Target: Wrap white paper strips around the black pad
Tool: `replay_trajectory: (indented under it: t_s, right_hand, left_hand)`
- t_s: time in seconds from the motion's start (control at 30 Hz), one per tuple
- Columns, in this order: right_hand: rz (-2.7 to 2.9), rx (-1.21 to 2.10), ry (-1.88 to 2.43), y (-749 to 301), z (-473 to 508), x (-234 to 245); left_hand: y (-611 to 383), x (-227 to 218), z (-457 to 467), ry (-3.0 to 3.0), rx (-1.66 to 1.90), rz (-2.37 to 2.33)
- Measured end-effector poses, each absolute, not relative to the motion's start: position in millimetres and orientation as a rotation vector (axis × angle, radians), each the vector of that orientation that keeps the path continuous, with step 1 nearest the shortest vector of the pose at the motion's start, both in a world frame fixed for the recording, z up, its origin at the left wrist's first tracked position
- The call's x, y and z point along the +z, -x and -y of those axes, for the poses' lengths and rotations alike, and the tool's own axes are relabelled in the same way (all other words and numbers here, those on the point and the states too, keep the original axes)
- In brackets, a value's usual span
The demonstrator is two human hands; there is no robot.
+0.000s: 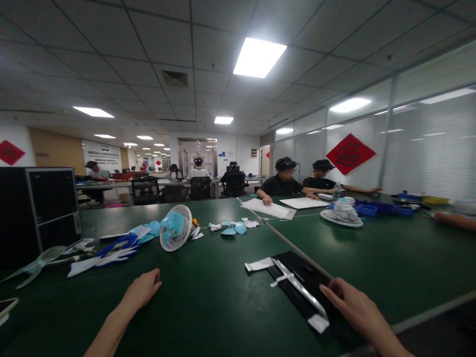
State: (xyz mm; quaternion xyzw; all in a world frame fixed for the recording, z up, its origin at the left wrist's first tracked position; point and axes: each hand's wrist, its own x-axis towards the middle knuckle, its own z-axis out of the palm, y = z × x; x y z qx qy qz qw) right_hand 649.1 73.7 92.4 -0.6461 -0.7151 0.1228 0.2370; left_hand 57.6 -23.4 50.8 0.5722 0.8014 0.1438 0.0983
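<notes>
My left hand (143,290) rests on the green table (208,297) with its fingers curled loosely and nothing in it. My right hand (353,307) lies on the near edge of a black sheet (301,280), fingers stretched flat toward it. A silver strip (297,287) with white taped ends runs across that sheet. Farther back on the table stands a small blue and white fan (175,227), with loose blue and white fan parts (232,228) beside it.
A dark cabinet (40,210) stands at the left, with clear fan blades (35,263) and white gloves (107,253) in front of it. Two people sit across at the right with white sheets (273,208); a white fan grille (342,215) and blue trays (372,208) lie near them.
</notes>
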Motion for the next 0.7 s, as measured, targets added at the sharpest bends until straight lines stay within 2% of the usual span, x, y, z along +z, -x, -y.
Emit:
replay_trajectory:
  t_s: [0.2,0.7]
  right_hand:
    - [1.838,0.617,1.643,-641,-54,65]
    - [1.679,0.724,1.453,-630,-61,48]
  left_hand:
    - [-64,57,25,-1.668,0.404,-2.387]
    - [-61,53,23,-1.700,0.406,-2.399]
